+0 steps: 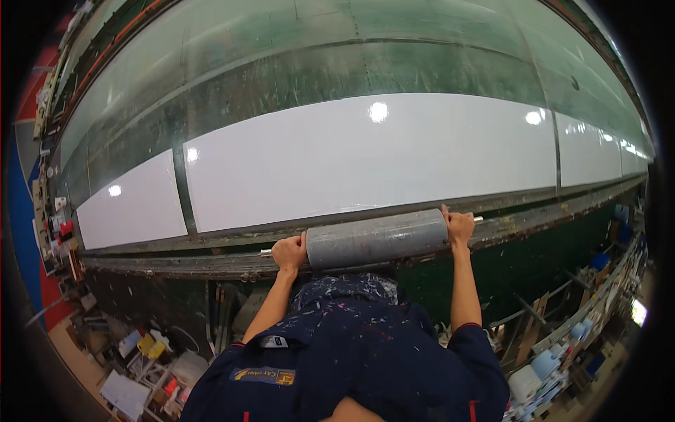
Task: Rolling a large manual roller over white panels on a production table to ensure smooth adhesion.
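A thick grey roller (377, 239) with a metal rod out of each end lies across in front of my body, over the near edge of a long green table. My left hand (289, 253) is closed round the rod at its left end, and my right hand (460, 227) grips the right end, thumb up against the roller's rim. Just beyond the roller lies a large glossy white sheet (373, 151), flat on the table. Smaller white sheets sit on either side, one at the left (130, 204) and one at the right (589, 149).
A worn rail (176, 264) runs along the table's near edge. Below left are cluttered containers and a yellow item (150, 346). At lower right, racks hold buckets and a pale blue container (547, 362). Red and blue flooring (28, 232) shows at far left.
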Demonstrator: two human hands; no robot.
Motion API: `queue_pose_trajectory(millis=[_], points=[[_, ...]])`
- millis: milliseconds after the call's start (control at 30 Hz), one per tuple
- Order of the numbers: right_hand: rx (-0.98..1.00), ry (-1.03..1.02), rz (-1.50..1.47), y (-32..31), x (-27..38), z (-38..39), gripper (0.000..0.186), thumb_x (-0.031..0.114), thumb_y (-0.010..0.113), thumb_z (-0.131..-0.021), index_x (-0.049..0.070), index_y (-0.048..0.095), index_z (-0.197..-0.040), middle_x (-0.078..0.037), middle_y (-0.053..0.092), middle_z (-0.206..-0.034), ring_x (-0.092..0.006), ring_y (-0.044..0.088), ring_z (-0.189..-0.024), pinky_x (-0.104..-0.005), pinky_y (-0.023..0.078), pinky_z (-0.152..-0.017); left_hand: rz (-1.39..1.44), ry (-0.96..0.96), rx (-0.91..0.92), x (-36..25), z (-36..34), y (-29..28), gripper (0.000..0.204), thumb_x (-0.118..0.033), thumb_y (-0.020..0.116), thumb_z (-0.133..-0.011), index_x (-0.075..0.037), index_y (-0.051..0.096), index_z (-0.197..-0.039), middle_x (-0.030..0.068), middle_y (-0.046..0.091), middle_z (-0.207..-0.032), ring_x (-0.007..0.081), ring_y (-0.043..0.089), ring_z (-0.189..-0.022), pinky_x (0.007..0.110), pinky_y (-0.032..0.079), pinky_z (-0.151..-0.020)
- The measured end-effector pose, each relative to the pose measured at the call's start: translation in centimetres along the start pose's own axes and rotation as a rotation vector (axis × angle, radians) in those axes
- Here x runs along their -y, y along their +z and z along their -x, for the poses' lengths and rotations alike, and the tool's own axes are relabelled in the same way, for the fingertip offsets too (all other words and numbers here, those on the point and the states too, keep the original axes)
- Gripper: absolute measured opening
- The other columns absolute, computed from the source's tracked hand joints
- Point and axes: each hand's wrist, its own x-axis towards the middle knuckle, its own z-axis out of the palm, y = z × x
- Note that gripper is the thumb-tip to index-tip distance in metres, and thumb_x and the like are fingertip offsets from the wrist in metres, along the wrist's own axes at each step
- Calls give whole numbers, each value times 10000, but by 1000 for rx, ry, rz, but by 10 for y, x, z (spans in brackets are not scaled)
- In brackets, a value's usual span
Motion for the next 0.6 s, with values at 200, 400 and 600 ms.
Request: queue_pose_trajectory(millis=[200, 400, 600], points=[[-49, -132, -103, -5, -1, -52, 496, 384, 464, -849, 66, 551, -478, -117, 489, -456, -333, 443, -468, -400, 358, -549, -27, 69, -155, -10, -32, -2, 353, -316, 528, -803, -77, 563, -546, 124, 501, -480, 318, 506, -447, 396, 390, -446], [-421, -85, -337, 7, 24, -169, 372, 230, 501, -855, 55, 489, -526, -121, 468, -489, -310, 423, -447, -397, 318, -452, 130, 69, -317, -29, -154, -30, 333, -243, 530, -825, -60, 481, -551, 118, 479, -494, 296, 483, -443, 366, 359, -429], [-176, 61, -299, -33, 82, -301, 418, 384, 399, -882, 67, 616, -717, -164, 601, -687, -365, 573, -699, -448, 428, -605, 89, 28, -441, -46, -291, -56, 326, -303, 500, -846, -75, 573, -625, 102, 561, -564, 299, 551, -521, 379, 402, -479]])
